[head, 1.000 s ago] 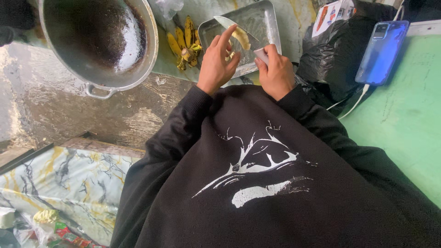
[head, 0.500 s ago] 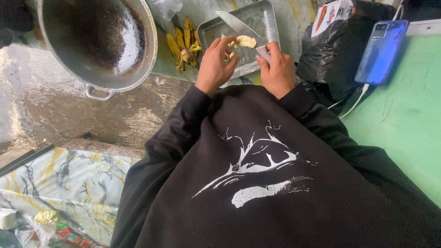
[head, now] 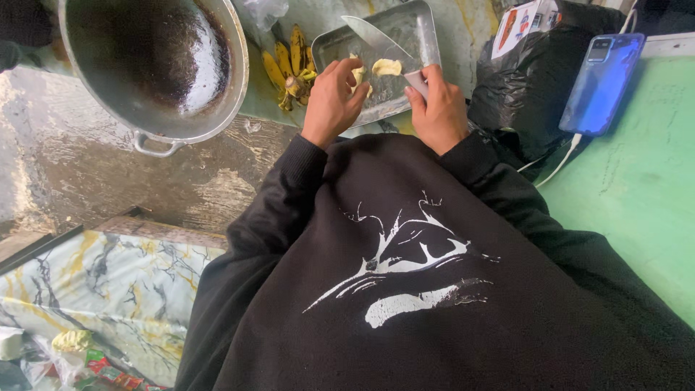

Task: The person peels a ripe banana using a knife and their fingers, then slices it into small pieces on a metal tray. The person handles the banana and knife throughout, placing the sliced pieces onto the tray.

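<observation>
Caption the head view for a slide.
Right hand grips a white-handled knife; left hand holds pale banana pieces above rectangular metal tray.

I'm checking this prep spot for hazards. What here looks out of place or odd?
A blue phone leans on a black plastic bag, plugged into a white cable, close beside the right hand holding the knife. The big pan is scorched dark inside. Banana peels lie loose by the metal tray.

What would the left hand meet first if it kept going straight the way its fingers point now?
Probably the pale banana piece lying in the metal tray: the left hand points up and right over the tray's near rim. Depth is unclear; the knife blade lies just beyond.
</observation>
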